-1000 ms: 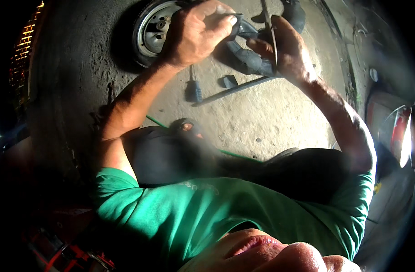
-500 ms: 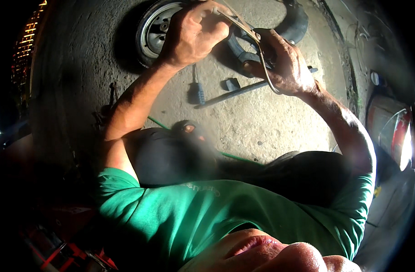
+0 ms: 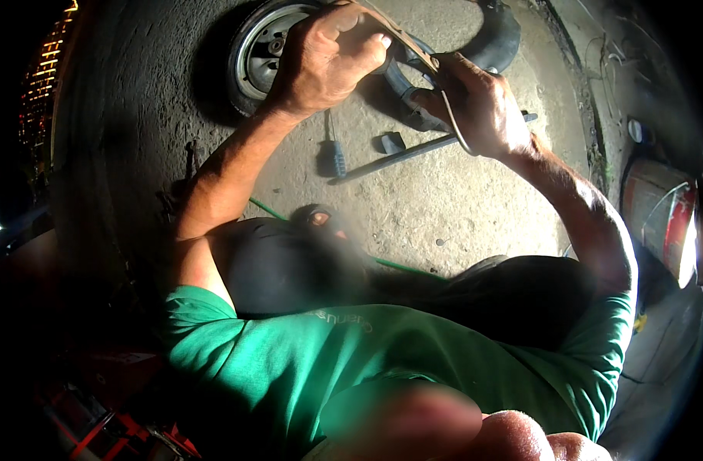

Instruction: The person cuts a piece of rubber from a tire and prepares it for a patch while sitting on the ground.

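A thin, pale tan strip or cord [image 3: 403,37] runs between my hands at the top of the view; its exact kind I cannot make out. My left hand [image 3: 326,65] is closed with fingers curled at the strip's upper part, near the picture's edge. Lower and to the right, my right hand [image 3: 482,104] pinches the strip between thumb and fingers. From there a bent length of it hangs past the palm. Beneath my hands, a wheel rim [image 3: 260,58] lies at the left, and a black curved piece of rubber [image 3: 499,38] lies at the right.
On the concrete ground [image 3: 451,219] lie a blue-handled screwdriver [image 3: 338,160], a long metal bar [image 3: 401,160] and a small dark block [image 3: 393,142]. A green hose or cord [image 3: 268,207] passes by my legs. A red and white bucket-like container [image 3: 663,211] stands at the right.
The strip has shifted slightly up and left at its upper end, and its two split lines now look like one. My right hand has turned a little; both hands still grip.
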The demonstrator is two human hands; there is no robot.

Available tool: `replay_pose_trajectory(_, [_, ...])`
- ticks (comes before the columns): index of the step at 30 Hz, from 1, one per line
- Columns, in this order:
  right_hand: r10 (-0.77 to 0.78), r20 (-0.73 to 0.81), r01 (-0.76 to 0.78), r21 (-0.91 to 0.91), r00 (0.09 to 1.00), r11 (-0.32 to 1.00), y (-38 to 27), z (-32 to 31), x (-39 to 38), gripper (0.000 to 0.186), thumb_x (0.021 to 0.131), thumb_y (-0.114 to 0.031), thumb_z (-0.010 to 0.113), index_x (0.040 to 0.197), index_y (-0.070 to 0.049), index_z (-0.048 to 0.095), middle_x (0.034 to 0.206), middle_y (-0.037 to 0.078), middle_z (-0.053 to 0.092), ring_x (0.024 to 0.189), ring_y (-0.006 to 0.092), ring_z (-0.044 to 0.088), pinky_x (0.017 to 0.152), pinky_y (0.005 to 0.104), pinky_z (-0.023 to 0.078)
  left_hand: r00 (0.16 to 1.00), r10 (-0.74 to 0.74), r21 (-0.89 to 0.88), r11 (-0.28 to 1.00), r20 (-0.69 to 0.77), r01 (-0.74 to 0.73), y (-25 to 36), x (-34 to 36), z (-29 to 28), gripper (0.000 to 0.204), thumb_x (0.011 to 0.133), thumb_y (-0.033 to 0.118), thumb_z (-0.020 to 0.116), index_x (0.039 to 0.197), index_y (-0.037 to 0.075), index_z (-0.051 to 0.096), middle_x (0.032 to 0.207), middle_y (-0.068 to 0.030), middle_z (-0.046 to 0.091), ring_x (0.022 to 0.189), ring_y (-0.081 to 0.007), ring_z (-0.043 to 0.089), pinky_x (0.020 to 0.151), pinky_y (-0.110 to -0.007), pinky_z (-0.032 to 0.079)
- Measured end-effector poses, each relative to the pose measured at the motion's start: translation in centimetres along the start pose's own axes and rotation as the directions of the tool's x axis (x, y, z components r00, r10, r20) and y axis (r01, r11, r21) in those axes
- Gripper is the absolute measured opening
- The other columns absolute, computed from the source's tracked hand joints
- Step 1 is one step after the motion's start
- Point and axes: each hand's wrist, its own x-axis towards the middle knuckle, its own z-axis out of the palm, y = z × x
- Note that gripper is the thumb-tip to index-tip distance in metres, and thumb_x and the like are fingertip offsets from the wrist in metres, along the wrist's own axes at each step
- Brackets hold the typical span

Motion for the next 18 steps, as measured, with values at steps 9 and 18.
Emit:
replay_pose_trajectory(9, [0.092,0.077,-0.09,-0.025,0.993,0.996,6.7,2.6,0.5,0.035,0.092,-0.032,0.075,0.115,-0.006,0.068,0.085,0.014,0.073,0.082,0.0232,0.075,0.069,0.0351,0.057,0.998,0.012,0.24,0.97,0.056,-0.025,-1.7,-2.9,-0.9,0.035,0.104,0.022,0.051,0.136,0.009,0.057,0.132,-0.0095,0.062,0.121,-0.0229,0.059,0.105,-0.039,0.047])
replay_pose_trajectory(18, [0.424,0.442,-0.202,-0.464,0.79,0.862,16.8,2.1,-14.3,0.024,0.083,-0.032,0.076,0.1,-0.018,0.068,0.082,0.011,0.071,0.077,0.0346,0.07,0.066,0.0463,0.054,0.874,-0.425,-0.561,0.675,0.236,0.48,-5.8,-6.4,4.5,0.028,0.099,0.034,0.064,0.119,0.015,0.07,0.104,-0.0005,0.072,0.087,-0.0133,0.069,0.068,-0.029,0.057])
